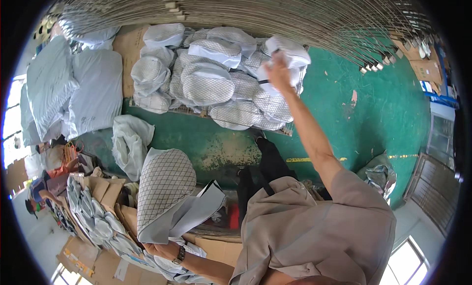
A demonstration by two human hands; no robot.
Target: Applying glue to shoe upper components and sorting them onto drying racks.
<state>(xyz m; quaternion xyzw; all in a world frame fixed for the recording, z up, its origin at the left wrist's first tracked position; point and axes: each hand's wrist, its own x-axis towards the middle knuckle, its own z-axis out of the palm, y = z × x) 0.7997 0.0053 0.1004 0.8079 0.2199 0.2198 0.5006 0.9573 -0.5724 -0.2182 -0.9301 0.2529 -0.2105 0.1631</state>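
Observation:
My left hand (160, 249), with a watch on its wrist, grips the lower edge of a rounded white quilted fabric piece (166, 189). The piece stands up from my fingers, with dark diamond stitching and a plain white flap hanging to its right. My right arm stretches out to a heap of similar quilted pieces (206, 83) lying on a wire-mesh rack. At the heap's right end my right hand (279, 74) is over a white piece with a black strip (292, 51). Motion smears its fingers, so their grip is unclear.
Large stuffed white sacks (96, 91) stand at the left, with a smaller crumpled sack (130, 145) on the green floor (364, 98). Thin metal rods (236, 10) span the far side. Another person (44, 191) bends by grey pieces (96, 216) at the lower left.

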